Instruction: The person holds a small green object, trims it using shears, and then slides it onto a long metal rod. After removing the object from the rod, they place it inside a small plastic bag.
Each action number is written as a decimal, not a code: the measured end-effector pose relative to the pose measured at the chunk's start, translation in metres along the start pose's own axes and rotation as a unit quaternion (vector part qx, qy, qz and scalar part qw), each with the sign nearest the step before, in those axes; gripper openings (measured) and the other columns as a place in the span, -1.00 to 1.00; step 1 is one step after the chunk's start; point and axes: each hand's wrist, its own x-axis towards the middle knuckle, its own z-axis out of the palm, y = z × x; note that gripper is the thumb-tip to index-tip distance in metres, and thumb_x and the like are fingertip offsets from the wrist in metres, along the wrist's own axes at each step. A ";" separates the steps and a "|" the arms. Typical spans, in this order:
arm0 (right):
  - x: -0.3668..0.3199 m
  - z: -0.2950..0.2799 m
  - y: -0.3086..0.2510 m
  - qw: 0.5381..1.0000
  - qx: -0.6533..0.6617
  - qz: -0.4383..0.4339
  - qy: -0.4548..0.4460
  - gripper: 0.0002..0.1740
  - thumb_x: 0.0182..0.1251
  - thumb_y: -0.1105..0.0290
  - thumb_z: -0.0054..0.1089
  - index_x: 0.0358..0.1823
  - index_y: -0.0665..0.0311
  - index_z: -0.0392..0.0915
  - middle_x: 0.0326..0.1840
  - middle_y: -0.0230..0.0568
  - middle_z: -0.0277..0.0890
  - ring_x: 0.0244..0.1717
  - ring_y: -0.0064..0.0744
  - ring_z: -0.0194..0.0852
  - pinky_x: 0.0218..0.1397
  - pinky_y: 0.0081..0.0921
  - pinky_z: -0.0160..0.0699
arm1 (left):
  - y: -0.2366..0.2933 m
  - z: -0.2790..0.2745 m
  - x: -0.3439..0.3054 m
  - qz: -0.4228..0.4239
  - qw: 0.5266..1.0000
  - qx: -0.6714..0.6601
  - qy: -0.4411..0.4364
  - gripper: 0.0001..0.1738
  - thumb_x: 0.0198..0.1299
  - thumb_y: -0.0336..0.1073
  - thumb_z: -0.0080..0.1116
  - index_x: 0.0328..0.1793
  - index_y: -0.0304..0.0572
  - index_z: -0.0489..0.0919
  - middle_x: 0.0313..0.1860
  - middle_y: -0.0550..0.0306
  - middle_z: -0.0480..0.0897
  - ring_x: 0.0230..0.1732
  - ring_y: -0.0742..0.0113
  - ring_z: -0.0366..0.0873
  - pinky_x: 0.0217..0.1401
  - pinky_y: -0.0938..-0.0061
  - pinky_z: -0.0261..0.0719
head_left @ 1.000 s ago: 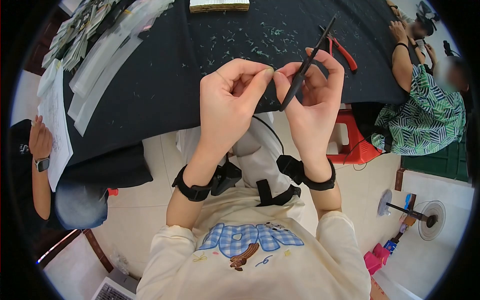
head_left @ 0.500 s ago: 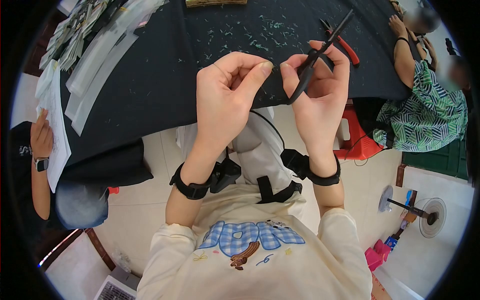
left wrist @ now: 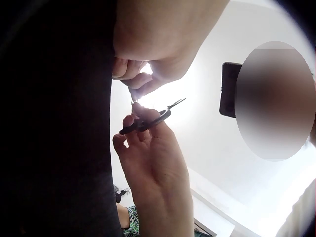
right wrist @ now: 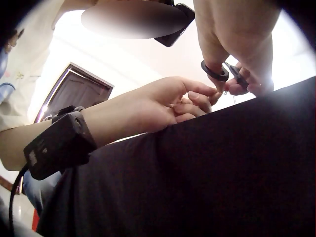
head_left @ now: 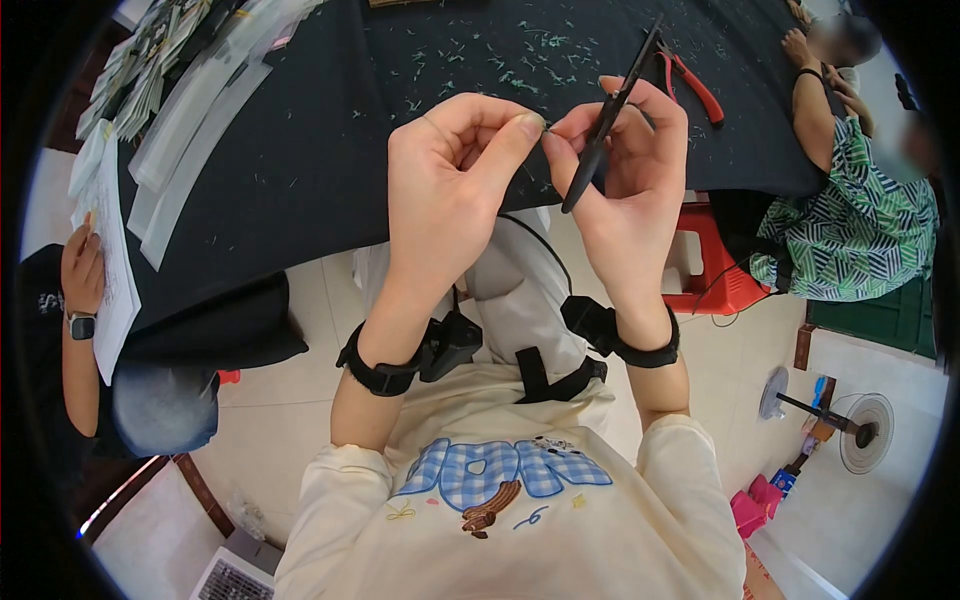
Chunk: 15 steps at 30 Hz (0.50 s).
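The black-covered table [head_left: 300,170] spreads widest; over its near edge, the left hand [head_left: 448,170] closes thumb and forefinger tips together; the right hand [head_left: 635,185], fingers loosely curled above that edge, holds black scissors [head_left: 596,150]; red-handled pliers [head_left: 702,92] lie on the table; green scraps [head_left: 547,42] dot it; the left fingertips pinch a tiny strand [head_left: 547,128] above it, barely discernible.
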 end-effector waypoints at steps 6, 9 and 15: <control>0.003 -0.003 0.001 1.000 0.023 -0.001 0.013 -0.50 0.03 0.59 0.24 0.01 0.25 0.25 -0.42 -0.43 0.48 -0.37 -0.70 0.36 -0.29 -0.73 0.23 | -0.003 0.000 0.000 0.012 1.000 0.010 -0.011 -0.89 0.08 -0.45 0.15 -0.37 -0.38 0.59 -0.60 0.33 0.52 -0.59 0.75 0.31 -0.58 0.81 0.20; 0.003 -0.004 0.000 1.000 0.019 0.003 0.006 -0.50 0.02 0.58 0.24 0.01 0.25 0.26 -0.43 -0.42 0.48 -0.38 -0.69 0.36 -0.29 -0.73 0.24 | -0.003 -0.001 0.000 0.011 1.000 0.020 -0.005 -0.89 0.08 -0.44 0.16 -0.37 -0.39 0.59 -0.60 0.34 0.52 -0.58 0.75 0.32 -0.56 0.82 0.22; 0.003 -0.003 0.004 1.000 0.010 0.001 0.013 -0.50 0.01 0.57 0.27 0.00 0.24 0.28 -0.44 -0.43 0.49 -0.38 -0.68 0.37 -0.29 -0.72 0.25 | -0.003 0.000 0.000 0.005 1.000 0.014 0.001 -0.88 0.07 -0.43 0.17 -0.37 -0.39 0.59 -0.60 0.33 0.52 -0.58 0.75 0.32 -0.56 0.82 0.23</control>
